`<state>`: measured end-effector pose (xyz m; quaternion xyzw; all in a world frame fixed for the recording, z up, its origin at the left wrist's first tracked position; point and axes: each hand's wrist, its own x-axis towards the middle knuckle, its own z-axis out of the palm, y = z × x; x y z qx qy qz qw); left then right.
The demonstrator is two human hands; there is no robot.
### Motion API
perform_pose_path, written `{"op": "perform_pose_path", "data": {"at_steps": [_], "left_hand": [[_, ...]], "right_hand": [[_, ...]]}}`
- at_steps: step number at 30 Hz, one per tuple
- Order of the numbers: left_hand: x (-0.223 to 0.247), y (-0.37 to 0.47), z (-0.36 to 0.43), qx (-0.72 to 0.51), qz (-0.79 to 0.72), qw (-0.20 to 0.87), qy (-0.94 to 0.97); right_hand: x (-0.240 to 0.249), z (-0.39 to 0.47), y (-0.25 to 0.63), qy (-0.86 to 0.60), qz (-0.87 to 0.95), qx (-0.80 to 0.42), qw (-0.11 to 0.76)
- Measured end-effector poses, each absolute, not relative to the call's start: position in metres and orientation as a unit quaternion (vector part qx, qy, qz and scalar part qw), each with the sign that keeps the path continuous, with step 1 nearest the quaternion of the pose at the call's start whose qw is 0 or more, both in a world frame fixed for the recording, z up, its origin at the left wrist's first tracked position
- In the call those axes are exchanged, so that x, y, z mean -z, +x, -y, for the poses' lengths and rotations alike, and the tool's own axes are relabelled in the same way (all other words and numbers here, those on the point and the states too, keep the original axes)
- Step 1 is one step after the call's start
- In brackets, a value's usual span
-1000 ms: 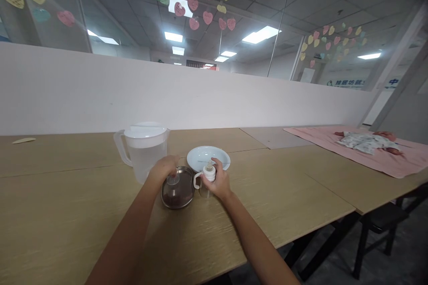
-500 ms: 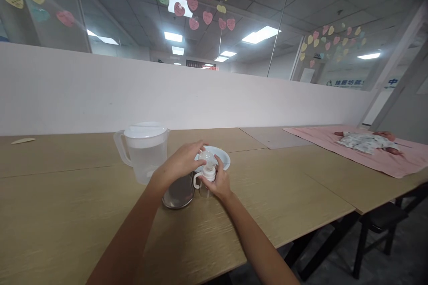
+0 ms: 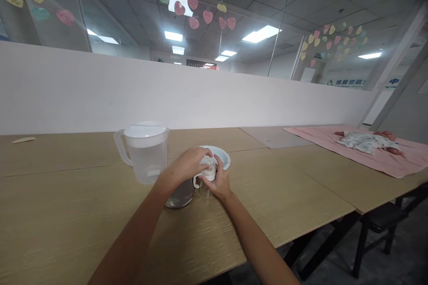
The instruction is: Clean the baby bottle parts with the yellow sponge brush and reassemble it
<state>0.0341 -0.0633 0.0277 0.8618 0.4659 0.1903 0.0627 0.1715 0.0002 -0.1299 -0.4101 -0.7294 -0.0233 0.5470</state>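
A clear baby bottle (image 3: 205,191) with a white collar and a white side handle stands upright on the table. My right hand (image 3: 220,182) is closed around its collar from the right. My left hand (image 3: 192,163) grips a clear domed cap (image 3: 210,165), which sits over the top of the bottle; whether it is fully seated I cannot tell. Under my left wrist lies a dark, shiny, rounded tray (image 3: 180,196), partly hidden. Behind both hands is a white plate (image 3: 223,155), its left part covered by my fingers.
A translucent lidded pitcher (image 3: 147,156) stands left of my hands on the wooden table (image 3: 281,196). Far right, a baby-like figure (image 3: 364,141) in patterned clothing lies on a pink cloth (image 3: 321,142). A dark stool (image 3: 384,218) is below the right edge. A low white wall (image 3: 207,102) runs behind.
My left hand has lowered the clear cap from just above the bottle's top down onto it. My right hand has kept its hold on the bottle and barely moved.
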Motion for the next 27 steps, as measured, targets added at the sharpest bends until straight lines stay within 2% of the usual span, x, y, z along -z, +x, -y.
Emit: {"op": "perform_pose_path", "data": {"at_steps": [27], "left_hand": [[-0.0216, 0.0355, 0.0559, -0.197, -0.445, 0.093, 0.869]], "right_hand": [[0.1278, 0.0015, 0.171, -0.421, 0.723, 0.03, 0.547]]}}
